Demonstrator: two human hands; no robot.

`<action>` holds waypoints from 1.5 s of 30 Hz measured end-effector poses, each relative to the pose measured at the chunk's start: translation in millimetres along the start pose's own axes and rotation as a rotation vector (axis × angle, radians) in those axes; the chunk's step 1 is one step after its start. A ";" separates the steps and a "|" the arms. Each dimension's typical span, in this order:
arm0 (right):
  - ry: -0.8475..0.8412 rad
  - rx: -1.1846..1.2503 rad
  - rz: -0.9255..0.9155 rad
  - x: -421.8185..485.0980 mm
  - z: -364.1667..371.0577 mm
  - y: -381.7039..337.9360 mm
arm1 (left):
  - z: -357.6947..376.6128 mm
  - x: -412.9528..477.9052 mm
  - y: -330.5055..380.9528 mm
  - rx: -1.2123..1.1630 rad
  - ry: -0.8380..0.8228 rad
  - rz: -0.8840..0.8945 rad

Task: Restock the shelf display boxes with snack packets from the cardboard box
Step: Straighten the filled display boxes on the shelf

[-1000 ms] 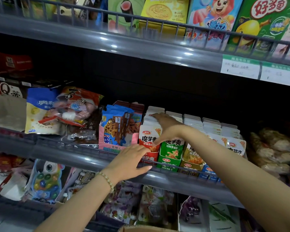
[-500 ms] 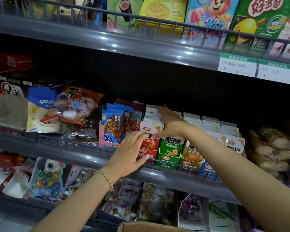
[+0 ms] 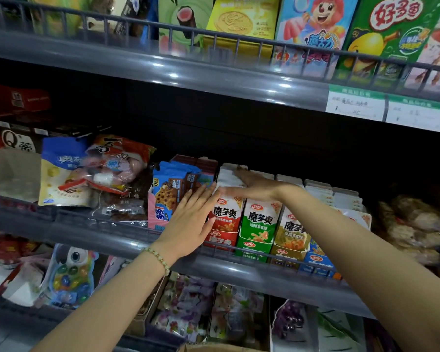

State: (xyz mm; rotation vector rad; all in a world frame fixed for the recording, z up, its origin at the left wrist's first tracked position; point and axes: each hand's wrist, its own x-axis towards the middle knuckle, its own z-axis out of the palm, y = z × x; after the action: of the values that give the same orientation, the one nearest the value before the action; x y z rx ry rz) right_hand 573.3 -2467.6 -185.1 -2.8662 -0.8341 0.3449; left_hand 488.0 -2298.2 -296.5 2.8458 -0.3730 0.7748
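Flat, spread grips, nothing pinched: right hand (image 3: 257,185) palm-down on packets (image 3: 229,177) in red display box (image 3: 224,224) behind shelf rail (image 3: 112,240); left hand (image 3: 191,222), fingers straight, against that box's left side. Left up from the rail within the last second. Likely squaring the row, not loading; cardboard box (image 3: 214,348) at bottom edge.

Row of display boxes, left to right: red box (image 3: 221,241), green box (image 3: 255,233), olive-yellow box (image 3: 291,241), blue box (image 3: 315,265). The first three carry white upper panels with dark lettering. Behind them the packet tops (image 3: 230,175) are white. The cookie packets (image 3: 172,190) are blue with a brown chocolate-chip biscuit print. The shelf rails (image 3: 137,64) are grey. The price labels (image 3: 354,106) are white with green headers. The bracelet (image 3: 159,259) has pale green and gold beads.
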 end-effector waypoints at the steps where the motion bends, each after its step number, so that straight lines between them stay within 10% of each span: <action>1: 0.016 -0.007 -0.015 0.4 -1.7 1.2 | 0.3 -1.0 0.0 -0.009 0.004 -0.002; 12: 0.119 0.277 -0.059 -36.6 -22.5 21.8 | -13.0 -14.3 10.4 0.009 0.071 0.026; 33: 0.394 0.043 -0.212 -8.6 20.8 -5.5 | 9.9 -33.6 31.1 -0.017 -0.121 0.020; 45: 0.219 0.158 -0.098 17.5 6.8 -0.7 | 9.7 -22.9 26.5 -0.165 -0.103 -0.031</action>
State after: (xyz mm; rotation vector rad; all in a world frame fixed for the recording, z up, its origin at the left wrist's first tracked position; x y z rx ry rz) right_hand 585.5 -2457.1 -194.6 -2.6455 -0.8608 0.0792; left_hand 466.0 -2321.2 -314.1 2.7354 -0.3875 0.5649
